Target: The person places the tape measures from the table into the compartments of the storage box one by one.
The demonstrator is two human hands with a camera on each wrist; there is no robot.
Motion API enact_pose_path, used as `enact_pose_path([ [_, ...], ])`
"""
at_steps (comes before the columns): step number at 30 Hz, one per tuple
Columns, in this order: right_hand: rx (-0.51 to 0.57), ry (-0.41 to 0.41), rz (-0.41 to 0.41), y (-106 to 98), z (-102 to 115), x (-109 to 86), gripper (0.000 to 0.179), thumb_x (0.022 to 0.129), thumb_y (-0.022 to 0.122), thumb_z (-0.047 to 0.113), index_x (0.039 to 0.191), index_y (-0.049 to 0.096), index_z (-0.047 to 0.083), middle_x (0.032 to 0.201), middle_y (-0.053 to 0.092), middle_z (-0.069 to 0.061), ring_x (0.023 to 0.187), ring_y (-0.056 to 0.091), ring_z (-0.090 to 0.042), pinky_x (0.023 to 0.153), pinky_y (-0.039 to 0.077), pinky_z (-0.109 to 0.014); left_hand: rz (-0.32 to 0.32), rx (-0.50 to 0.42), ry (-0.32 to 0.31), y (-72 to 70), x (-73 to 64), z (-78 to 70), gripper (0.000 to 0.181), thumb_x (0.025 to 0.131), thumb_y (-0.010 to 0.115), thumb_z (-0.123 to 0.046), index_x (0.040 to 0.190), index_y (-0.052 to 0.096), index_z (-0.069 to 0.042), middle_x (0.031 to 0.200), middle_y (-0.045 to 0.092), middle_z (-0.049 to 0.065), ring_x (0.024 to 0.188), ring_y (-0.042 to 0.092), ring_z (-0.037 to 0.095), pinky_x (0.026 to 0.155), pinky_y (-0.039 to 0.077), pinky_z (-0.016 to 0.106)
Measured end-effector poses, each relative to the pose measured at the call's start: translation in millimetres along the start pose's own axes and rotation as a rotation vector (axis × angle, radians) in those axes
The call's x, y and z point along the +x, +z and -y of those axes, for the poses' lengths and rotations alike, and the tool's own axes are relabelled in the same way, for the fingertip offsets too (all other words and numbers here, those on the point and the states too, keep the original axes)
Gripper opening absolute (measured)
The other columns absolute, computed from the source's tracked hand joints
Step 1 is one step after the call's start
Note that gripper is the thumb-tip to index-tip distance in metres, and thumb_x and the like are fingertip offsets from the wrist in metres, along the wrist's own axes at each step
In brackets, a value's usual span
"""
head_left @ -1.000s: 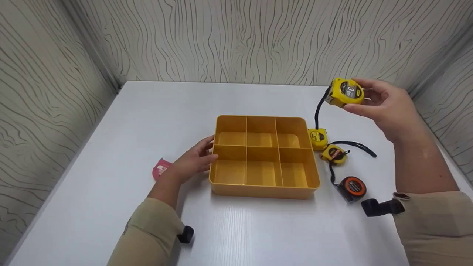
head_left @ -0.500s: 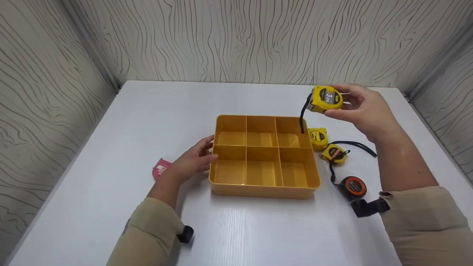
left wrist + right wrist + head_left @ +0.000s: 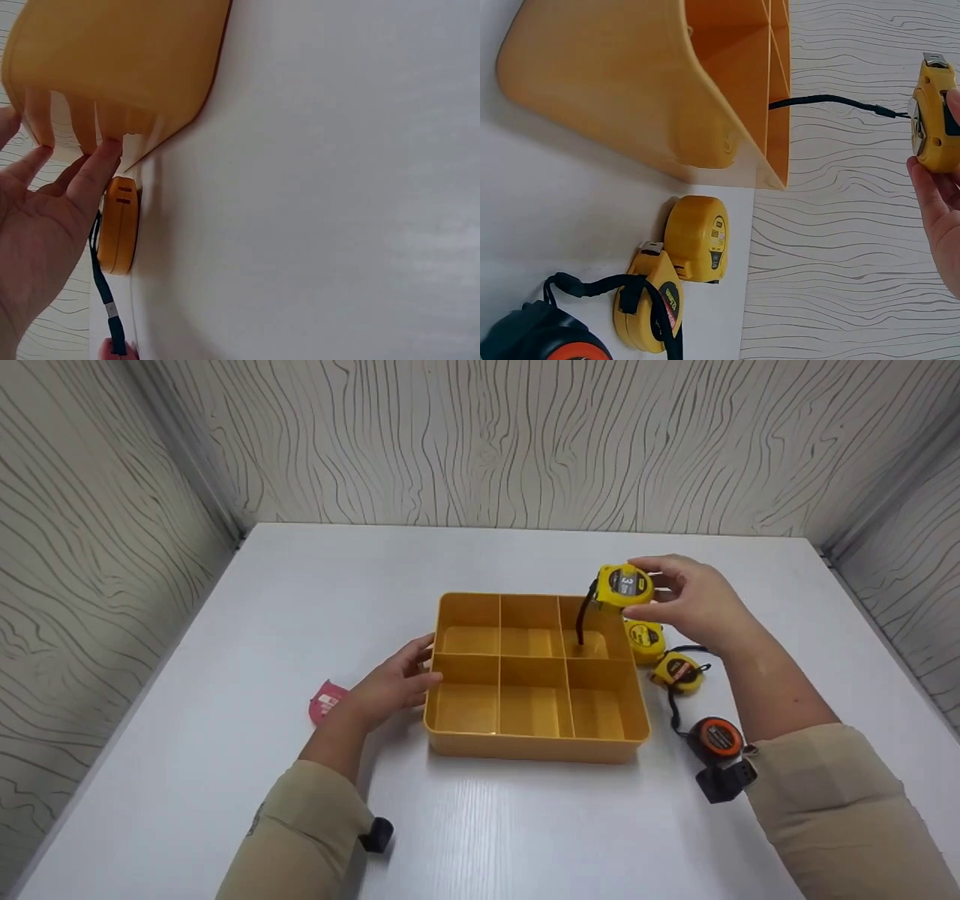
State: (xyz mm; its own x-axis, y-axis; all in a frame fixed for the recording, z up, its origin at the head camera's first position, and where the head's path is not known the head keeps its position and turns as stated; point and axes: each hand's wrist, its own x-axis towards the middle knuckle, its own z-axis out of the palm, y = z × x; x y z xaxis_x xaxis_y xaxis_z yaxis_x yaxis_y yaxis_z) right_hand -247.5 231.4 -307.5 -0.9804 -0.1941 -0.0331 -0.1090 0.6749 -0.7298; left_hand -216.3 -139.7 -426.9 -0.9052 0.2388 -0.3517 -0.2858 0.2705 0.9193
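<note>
My right hand (image 3: 694, 600) pinches a yellow tape measure (image 3: 622, 586) between thumb and fingers, above the back right compartment of an orange divided box (image 3: 540, 748). Its black strap (image 3: 825, 99) dangles down into that compartment. On the other side, my left hand (image 3: 390, 682) rests its fingertips against the outside of the box's left wall, fingers mostly straight, as the left wrist view shows. Below those fingers lies another yellow tape measure (image 3: 118, 225) with a dark strap, hidden by the hand in the head view. A pink tape measure (image 3: 328, 701) is partly covered by my left wrist.
Right of the box lie two yellow tape measures (image 3: 645, 640) (image 3: 649, 300) and a black and orange one (image 3: 716, 739), close together with straps. My right wrist camera (image 3: 724, 781) overlaps the last one. A wood-patterned wall (image 3: 487, 442) stands behind the white table (image 3: 465, 825).
My right hand has carried the yellow tape measure left and lower, from right of the box to over its back right compartment. The left hand and box have stayed still.
</note>
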Motion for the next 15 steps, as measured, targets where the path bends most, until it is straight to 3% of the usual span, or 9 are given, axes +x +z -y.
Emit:
enact_pose_path([
  [15, -0.053, 0.082, 0.063, 16.5, -14.4, 11.4, 0.074, 0.073, 0.075, 0.039, 0.136, 0.043, 0.016, 0.137, 0.04, -0.009, 0.124, 0.042, -0.031, 0.093, 0.044, -0.044, 0.011, 0.011, -0.003, -0.2, -0.8, -0.7, 0.069, 0.082, 0.067, -0.034, 0.139, 0.03, -0.042, 0.139, 0.036, -0.011, 0.121, 0.043, 0.014, 0.09, 0.047, 0.034],
])
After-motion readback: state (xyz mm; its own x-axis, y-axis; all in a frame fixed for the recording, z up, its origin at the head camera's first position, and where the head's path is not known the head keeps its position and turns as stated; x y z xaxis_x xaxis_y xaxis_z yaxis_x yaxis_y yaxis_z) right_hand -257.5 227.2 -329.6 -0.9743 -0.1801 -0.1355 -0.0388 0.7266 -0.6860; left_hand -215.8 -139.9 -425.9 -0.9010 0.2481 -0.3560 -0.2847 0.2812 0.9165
